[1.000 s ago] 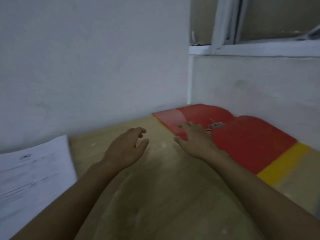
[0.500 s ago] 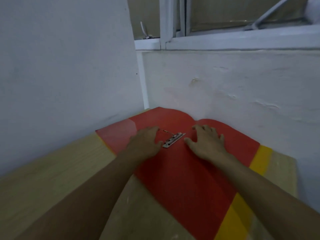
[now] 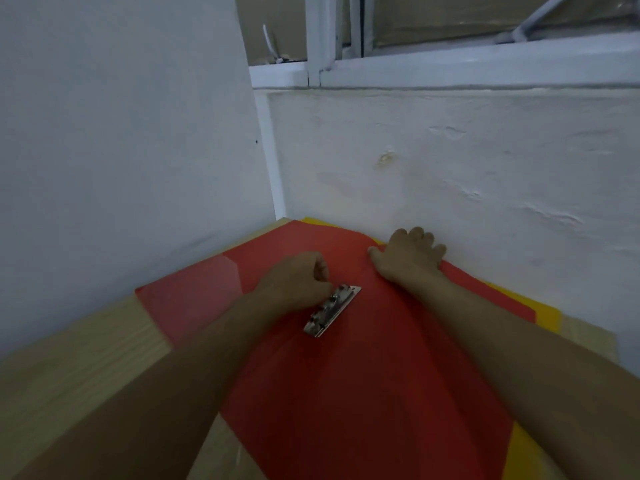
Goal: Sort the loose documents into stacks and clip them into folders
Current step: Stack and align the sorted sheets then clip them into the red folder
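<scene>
Glossy red folder (image 3: 363,375), left hand (image 3: 298,278) curled at its metal clip (image 3: 331,310), right hand (image 3: 410,256) flat, fingers spread.
</scene>
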